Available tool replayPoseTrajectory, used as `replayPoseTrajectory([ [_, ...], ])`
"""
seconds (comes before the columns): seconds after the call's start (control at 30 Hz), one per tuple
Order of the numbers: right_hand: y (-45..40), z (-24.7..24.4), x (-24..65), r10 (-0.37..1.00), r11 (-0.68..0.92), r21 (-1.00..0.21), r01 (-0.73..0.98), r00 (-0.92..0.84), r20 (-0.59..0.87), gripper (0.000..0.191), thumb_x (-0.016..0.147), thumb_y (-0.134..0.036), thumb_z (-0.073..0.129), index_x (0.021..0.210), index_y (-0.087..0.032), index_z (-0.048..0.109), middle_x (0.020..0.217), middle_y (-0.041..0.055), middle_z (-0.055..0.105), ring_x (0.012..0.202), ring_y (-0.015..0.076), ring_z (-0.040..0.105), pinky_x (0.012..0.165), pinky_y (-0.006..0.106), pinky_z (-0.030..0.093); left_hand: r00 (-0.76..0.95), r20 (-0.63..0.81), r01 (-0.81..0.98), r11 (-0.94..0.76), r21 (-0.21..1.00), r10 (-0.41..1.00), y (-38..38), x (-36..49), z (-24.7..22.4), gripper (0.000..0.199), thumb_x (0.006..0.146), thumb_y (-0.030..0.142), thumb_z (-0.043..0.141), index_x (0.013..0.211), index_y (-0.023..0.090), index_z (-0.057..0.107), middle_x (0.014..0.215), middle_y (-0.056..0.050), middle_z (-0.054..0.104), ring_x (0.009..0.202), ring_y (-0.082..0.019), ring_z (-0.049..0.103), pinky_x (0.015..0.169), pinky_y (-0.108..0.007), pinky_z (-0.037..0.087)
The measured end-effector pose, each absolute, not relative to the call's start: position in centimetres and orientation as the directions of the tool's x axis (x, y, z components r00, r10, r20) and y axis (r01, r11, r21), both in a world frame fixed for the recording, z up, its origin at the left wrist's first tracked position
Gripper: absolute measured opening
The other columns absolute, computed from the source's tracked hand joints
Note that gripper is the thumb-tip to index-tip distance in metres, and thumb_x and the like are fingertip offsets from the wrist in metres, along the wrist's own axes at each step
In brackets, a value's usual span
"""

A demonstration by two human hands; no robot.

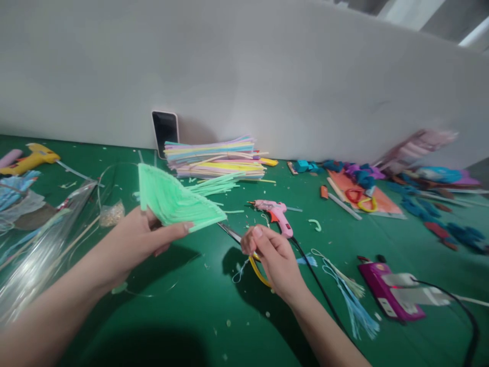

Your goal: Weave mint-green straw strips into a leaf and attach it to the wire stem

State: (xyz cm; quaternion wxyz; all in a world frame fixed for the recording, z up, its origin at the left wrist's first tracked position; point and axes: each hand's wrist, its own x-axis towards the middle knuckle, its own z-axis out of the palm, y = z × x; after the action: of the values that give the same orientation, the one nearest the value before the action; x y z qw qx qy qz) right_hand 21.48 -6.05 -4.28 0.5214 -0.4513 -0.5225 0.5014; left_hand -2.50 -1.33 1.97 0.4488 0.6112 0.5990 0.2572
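A light green fan-shaped piece of fuzzy strips is pinched in my left hand, thumb along its lower edge. My right hand is closed, fingertips together, apart from the green piece; whatever it may hold is too small to make out. Scissors with yellow handles lie partly under my right hand. Just behind that hand is a pink glue gun with a black cord. A thin clear line loops around near my left hand.
Behind are bundled pastel pipe cleaners and a phone against the wall. Blue tassels and a purple power strip lie right. A yellow glue gun and clear plastic wrap are left.
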Motion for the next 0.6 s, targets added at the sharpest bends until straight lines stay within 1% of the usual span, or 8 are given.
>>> replayPoseTrajectory([
  [0.1,-5.8,-4.1,21.9,0.984,0.160,-0.963,0.215,-0.116,0.138,0.048,0.095,-0.044,0.050,0.055,-0.020,0.058,0.056,-0.0003,0.056,0.059,0.0146,0.055,0.063,0.029,0.044,0.163,-0.290,0.497,0.176,0.850,0.943,-1.3,-2.3,2.3,0.046,0.065,0.049,0.069,0.039,0.022,0.041,0.043,0.004,0.042,0.047,-0.012,0.038,0.051,-0.029,0.028],
  [0.2,-5.5,-3.3,23.1,0.948,0.315,-0.824,0.470,-0.188,0.255,0.015,0.089,-0.033,0.063,0.100,-0.027,0.072,0.105,0.0046,0.069,0.099,0.0215,0.062,0.087,0.036,0.047,0.161,-0.292,0.503,0.176,0.846,0.943,-1.3,-2.3,2.4,0.047,0.066,0.052,0.068,0.041,0.023,0.042,0.044,0.004,0.042,0.049,-0.013,0.039,0.052,-0.029,0.027],
  [0.23,-5.4,-2.9,23.7,0.937,0.349,-0.763,0.544,-0.188,0.294,0.026,0.089,-0.030,0.063,0.115,-0.030,0.067,0.121,0.0050,0.065,0.113,0.0232,0.058,0.096,0.040,0.044,0.160,-0.294,0.502,0.179,0.846,0.942,-1.3,-2.3,2.4,0.047,0.067,0.053,0.068,0.042,0.023,0.042,0.044,0.004,0.043,0.050,-0.013,0.040,0.052,-0.029,0.027],
  [0.3,-5.5,-2.2,25.0,0.934,0.331,-0.634,0.699,-0.146,0.328,0.027,0.091,-0.027,0.057,0.117,-0.029,0.065,0.121,0.0065,0.064,0.117,0.0252,0.056,0.100,0.044,0.042,0.164,-0.297,0.499,0.181,0.848,0.941,-1.2,-2.2,2.4,0.048,0.067,0.053,0.067,0.041,0.022,0.041,0.045,0.004,0.042,0.049,-0.012,0.039,0.052,-0.028,0.028],
  [0.37,-6.0,-1.9,26.2,0.971,0.192,-0.525,0.829,-0.084,0.223,0.019,0.090,-0.029,0.057,0.105,-0.025,0.068,0.103,0.0088,0.069,0.102,0.0279,0.062,0.087,0.044,0.048,0.167,-0.294,0.498,0.177,0.849,0.941,-1.1,-2.2,2.3,0.049,0.067,0.052,0.068,0.040,0.022,0.040,0.044,0.004,0.041,0.049,-0.012,0.038,0.053,-0.028,0.029],
  [0.43,-6.6,-2.1,27.0,0.998,0.053,-0.424,0.904,-0.058,-0.001,0.021,0.083,-0.028,0.065,0.103,-0.022,0.067,0.094,0.0105,0.070,0.089,0.0296,0.065,0.071,0.039,0.050,0.163,-0.287,0.509,0.168,0.844,0.944,-1.1,-2.3,2.3,0.051,0.068,0.051,0.069,0.039,0.022,0.038,0.042,0.004,0.040,0.048,-0.011,0.037,0.055,-0.028,0.030],
  [0.5,-7.3,-2.9,27.2,0.986,0.009,-0.335,0.942,-0.064,-0.153,0.040,0.073,-0.018,0.071,0.112,-0.021,0.064,0.098,0.0131,0.070,0.087,0.0306,0.066,0.067,0.036,0.049,0.164,-0.280,0.502,0.164,0.849,0.946,-1.1,-2.3,2.3,0.052,0.069,0.051,0.068,0.039,0.022,0.037,0.041,0.005,0.039,0.048,-0.011,0.036,0.055,-0.029,0.030],
  [0.6,-7.9,-4.3,26.9,0.975,0.008,-0.245,0.970,-0.062,-0.214,0.060,0.072,-0.005,0.060,0.130,-0.017,0.053,0.106,0.0170,0.069,0.088,0.0296,0.067,0.069,0.035,0.046,0.177,-0.287,0.439,0.185,0.879,0.942,-1.4,-2.5,2.3,0.048,0.069,0.051,0.069,0.044,0.022,0.040,0.044,0.005,0.040,0.048,-0.011,0.037,0.053,-0.029,0.028],
])
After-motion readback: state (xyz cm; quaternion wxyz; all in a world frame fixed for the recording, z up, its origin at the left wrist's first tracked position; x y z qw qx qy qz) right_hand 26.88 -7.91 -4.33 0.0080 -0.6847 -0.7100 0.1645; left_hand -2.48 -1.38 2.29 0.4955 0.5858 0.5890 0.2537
